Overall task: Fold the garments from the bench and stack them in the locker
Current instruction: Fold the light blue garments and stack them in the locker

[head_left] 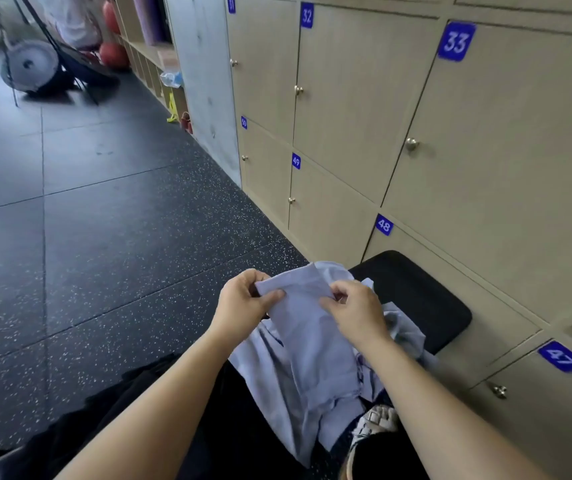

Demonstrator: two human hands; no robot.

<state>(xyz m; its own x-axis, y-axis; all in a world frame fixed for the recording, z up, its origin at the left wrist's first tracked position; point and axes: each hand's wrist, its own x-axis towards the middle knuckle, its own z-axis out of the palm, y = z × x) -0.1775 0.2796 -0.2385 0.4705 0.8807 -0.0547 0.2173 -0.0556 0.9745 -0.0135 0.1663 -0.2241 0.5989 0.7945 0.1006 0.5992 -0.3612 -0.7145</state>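
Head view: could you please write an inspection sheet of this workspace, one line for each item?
Surface: black padded bench along the lockers, partly covered by cloth.
Job's things: light blue shirt, crumpled, one end raised, the rest hanging below; all locker doors in view are shut.
Clutter: pale strapped item beside the shirt's lower edge; cannot tell what it is.
Grippers: left hand and right hand each pinch the shirt's raised end.
Cables: nothing seen.
Surroundings: dark speckled floor; open shelves with red balls; a person far off.
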